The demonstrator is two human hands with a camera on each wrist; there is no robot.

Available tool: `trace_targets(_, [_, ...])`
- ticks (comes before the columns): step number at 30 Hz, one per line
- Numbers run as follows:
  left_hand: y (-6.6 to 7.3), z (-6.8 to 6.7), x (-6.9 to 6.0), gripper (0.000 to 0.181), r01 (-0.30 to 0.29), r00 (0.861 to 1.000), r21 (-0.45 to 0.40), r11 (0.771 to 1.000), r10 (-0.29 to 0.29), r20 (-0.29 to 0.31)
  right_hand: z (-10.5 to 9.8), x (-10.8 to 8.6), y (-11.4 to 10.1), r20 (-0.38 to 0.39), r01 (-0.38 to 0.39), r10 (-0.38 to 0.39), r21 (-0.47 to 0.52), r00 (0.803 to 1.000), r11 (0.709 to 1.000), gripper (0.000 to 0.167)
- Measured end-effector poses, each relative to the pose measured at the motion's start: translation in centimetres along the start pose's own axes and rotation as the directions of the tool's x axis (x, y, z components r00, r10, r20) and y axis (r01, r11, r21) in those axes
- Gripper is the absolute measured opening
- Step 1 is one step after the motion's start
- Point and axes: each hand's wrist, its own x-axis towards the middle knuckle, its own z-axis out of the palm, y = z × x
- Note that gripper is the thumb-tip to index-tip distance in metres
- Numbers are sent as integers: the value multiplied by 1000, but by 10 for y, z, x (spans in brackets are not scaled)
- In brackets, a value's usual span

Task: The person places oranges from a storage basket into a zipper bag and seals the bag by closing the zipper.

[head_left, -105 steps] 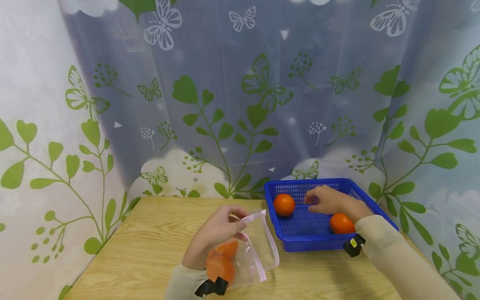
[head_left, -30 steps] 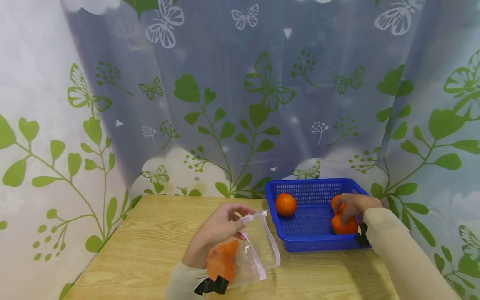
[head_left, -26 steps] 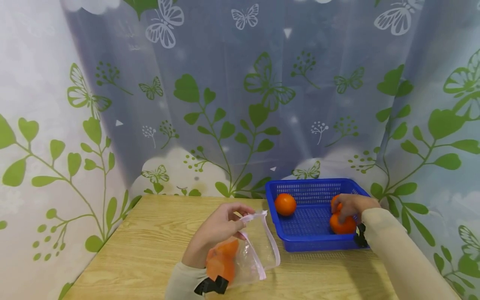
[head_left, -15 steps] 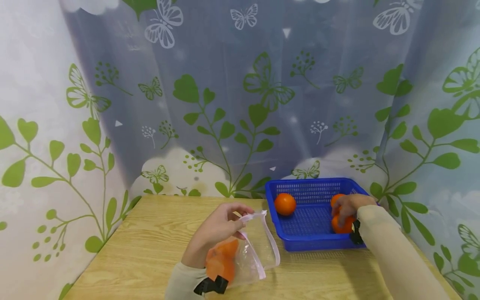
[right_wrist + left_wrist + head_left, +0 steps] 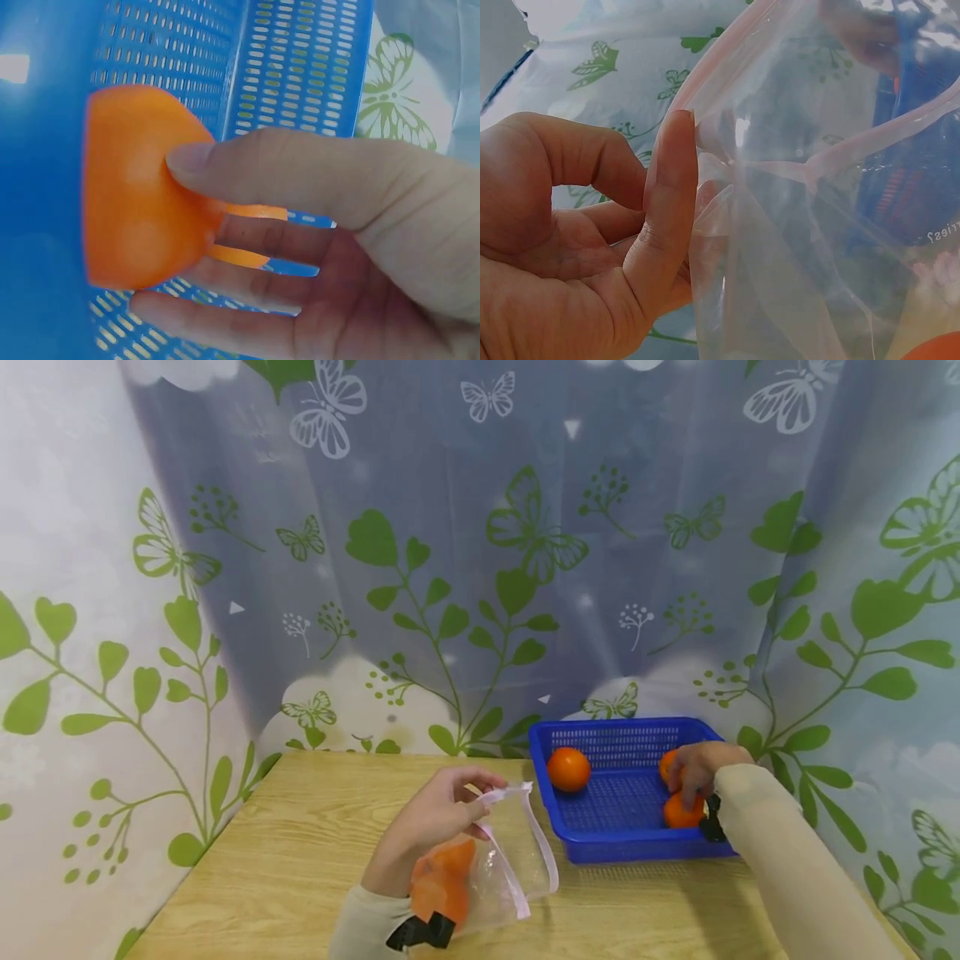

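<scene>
My left hand pinches the pink-edged mouth of a clear plastic zip bag between thumb and fingers. The bag's mouth gapes toward the basket. Inside the bag, behind my wrist, show orange fruits, partly hidden. Over the right side of a blue plastic basket, my right hand holds the front orange, its thumb on one side and fingers round the other. A second orange lies just behind, half covered by that hand. A third orange sits in the basket's left back corner.
The basket stands at the right of a wooden table, near the back edge. A curtain with leaves and butterflies hangs behind and at both sides. Black wrist cameras sit on both sleeves.
From above the basket's middle, my right hand has moved right and down onto the front orange. That orange has shifted slightly in the last second. The left hand keeps its hold on the bag.
</scene>
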Motion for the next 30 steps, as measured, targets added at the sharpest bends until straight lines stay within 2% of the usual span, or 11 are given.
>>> trace_targets(6, [0,-1,-1,30,8,1000,-3,1000,-8,3,1,0,-11,20,25,-22,-172,1000,985,32])
trace_targets(9, [1,0,-2,30,7,1000,-1,1000,-7,0,2,3,-15,28,34,-28,-215,999,976,28])
trace_targets(15, [2,0,-1,29,6,1000,1,1000,-6,-5,3,9,-17,21,-3,8,-191,1000,982,29])
trace_targets(20, [3,-1,-2,29,7,1000,-1,1000,-7,-3,5,10,-14,1,-43,44,-133,999,990,28])
trace_targets(30, [1,-3,-1,29,3,1000,4,1000,-3,-3,5,8,-12,-17,-1,-1,-136,1000,991,29])
